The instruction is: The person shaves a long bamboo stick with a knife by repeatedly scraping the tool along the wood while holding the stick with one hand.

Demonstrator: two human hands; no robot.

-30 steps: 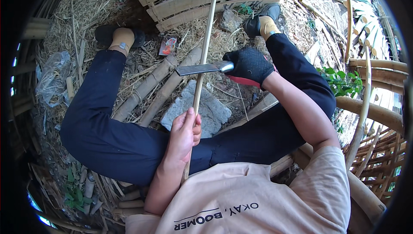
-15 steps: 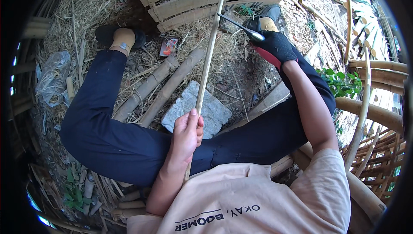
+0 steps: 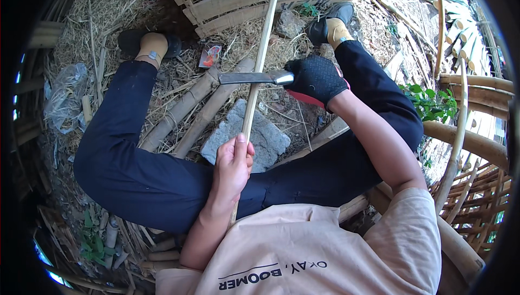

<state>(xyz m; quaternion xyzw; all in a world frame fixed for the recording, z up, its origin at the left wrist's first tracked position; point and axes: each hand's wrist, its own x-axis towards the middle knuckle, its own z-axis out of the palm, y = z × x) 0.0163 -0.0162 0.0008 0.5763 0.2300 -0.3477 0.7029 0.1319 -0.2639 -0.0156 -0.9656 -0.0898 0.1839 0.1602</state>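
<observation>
My bare left hand is closed round a long pale bamboo strip, thumb lying along it. The strip slants from my lap up to a slatted wooden crate. My right hand, in a black and red glove, grips a broad-bladed knife. Its blade lies crosswise over the strip, a short way beyond my left hand, with the tip pointing left. The handle is mostly hidden in the glove. Under the strip, between my legs, rests a flat grey stone.
The slatted crate stands ahead. Two bamboo poles lie on the straw-covered ground, beside a small red packet. A crumpled plastic bag is at the left. Cut bamboo and a woven basket are on the right.
My right hand has drawn the knife back toward me along the strip, and the blade has swung from slanting away to lying across it. My left hand has barely moved.
</observation>
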